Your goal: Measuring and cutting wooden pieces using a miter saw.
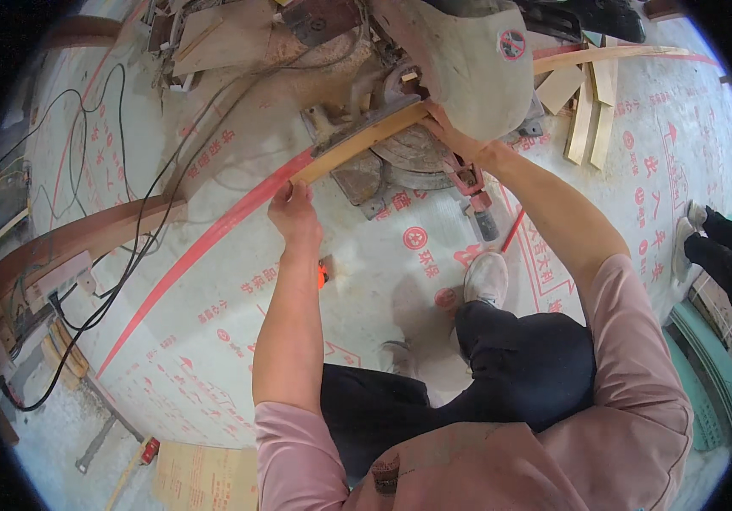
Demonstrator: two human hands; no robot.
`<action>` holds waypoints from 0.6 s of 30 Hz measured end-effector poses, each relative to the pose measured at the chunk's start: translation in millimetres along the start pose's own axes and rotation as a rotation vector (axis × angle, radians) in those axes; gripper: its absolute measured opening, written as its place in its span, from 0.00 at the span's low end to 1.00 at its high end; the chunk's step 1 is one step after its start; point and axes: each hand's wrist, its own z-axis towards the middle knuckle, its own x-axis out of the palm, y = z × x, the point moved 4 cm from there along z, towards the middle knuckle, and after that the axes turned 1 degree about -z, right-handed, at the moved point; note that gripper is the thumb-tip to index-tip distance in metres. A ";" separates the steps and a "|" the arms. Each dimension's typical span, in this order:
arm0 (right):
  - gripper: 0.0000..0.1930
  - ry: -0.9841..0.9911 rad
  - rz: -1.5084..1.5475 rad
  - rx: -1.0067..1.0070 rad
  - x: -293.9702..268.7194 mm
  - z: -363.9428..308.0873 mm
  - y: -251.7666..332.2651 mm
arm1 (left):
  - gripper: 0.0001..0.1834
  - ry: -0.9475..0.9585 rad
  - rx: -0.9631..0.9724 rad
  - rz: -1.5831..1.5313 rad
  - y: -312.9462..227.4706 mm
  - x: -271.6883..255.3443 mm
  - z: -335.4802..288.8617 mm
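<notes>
Evidently, the left hand (295, 209) pinches the near left end of the wooden strip (359, 142), which lies along the metal fence (364, 125) of the saw (413, 159), while the right hand (458, 136) touches its far right end, grip unclear, apparently to steady it.

Bare grey floor (55, 430) shows at the lower left; pale protective sheeting (357, 298) printed in red covers most of the rest, crossed by a broad red band (213, 243). Flat tan cardboard (200, 477) lies at the bottom left, curved green panels (708, 370) at the lower right. Soft, pale light falls across the room.
</notes>
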 end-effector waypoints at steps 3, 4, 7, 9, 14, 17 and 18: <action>0.15 -0.018 0.025 -0.020 -4.1 4.3 4.8 | 0.03 -0.055 -0.006 -0.018 0.4 -2.4 -0.8; 0.15 -0.014 0.025 -0.022 -5.1 3.3 4.1 | 0.03 -0.042 0.009 -0.050 -0.8 1.9 -3.8; 0.15 0.041 0.006 -0.016 -5.8 3.0 4.6 | 0.04 -0.009 0.025 -0.054 -4.5 5.7 -6.4; 0.15 0.028 0.000 -0.037 -7.4 6.1 8.9 | 0.05 0.010 0.030 -0.022 -4.8 5.3 -5.1; 0.15 -0.028 -0.037 -0.079 -16.1 7.2 16.3 | 0.06 -0.029 0.008 -0.022 -0.9 2.6 -4.8; 0.14 -0.023 -0.068 -0.044 -8.3 4.6 13.9 | 0.06 -0.138 -0.059 -0.122 8.4 8.9 -5.7; 0.14 0.010 -0.072 0.002 -5.3 3.0 9.3 | 0.06 -0.134 -0.061 -0.128 11.4 13.6 -8.1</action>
